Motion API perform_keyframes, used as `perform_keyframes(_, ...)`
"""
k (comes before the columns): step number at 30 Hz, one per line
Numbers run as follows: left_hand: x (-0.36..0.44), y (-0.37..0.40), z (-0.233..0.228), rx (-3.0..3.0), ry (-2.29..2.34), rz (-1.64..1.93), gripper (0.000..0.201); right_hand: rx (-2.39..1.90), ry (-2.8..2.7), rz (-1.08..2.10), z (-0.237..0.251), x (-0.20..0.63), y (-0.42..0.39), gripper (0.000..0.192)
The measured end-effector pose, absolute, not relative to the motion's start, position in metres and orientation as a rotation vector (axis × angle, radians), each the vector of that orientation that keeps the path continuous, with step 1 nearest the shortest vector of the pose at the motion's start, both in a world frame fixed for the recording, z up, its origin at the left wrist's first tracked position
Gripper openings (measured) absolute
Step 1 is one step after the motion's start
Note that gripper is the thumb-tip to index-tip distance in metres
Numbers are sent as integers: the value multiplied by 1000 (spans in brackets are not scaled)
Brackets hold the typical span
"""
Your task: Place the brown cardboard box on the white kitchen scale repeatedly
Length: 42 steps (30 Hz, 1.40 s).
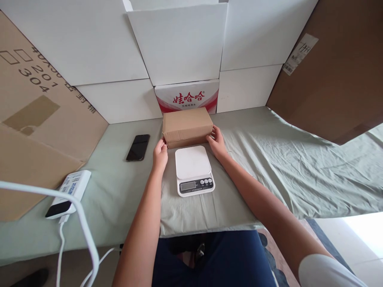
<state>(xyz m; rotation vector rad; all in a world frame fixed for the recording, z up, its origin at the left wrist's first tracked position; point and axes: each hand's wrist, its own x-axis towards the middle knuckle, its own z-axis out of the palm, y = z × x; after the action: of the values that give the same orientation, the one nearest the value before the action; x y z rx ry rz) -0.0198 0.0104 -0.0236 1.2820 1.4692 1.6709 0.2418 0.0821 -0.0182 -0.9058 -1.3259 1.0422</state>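
Carton (187,124) lies, long axis crosswise, just beyond the scale (193,164); we hold its ends between our left fingers (160,144) and right fingers (216,132).

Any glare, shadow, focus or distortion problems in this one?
Head view: glare blows out the floor at lower right; head view: the big brown carton at right sits in shade; head view: the left hand, right hand and white scale look reasonably sharp; head view: the white boxes' upright edges splay outward toward the top.
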Motion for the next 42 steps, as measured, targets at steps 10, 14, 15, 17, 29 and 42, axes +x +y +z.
perform_keyframes(10, -20, 12, -22, 1295, 1523, 1685, 39, -898, -1374, 1032, -21, 243, 84, 63)
perform_keyframes(14, -20, 11, -20, 1339, 1560, 1664, 40, -904, -1360, 1042, -19, 242, 83, 64)
perform_keyframes(15, -19, 10, -20, 1340, 1553, 1664, 41, -904, -1358, 1042, -18, 242, 82, 65)
perform_keyframes(17, -18, 10, -18, 1324, 1521, 1666, 41, -900, -1364, 1043, -17, 242, 81, 67)
perform_keyframes(29, -7, -11, 5, 1249, 1323, 1803, 61, -732, -1521, 920, -1, 250, 55, 98)
perform_keyframes(42, 20, -138, -29, 1134, 1379, 1728, 80, -837, -1638, 758, -8, 298, -67, 84)
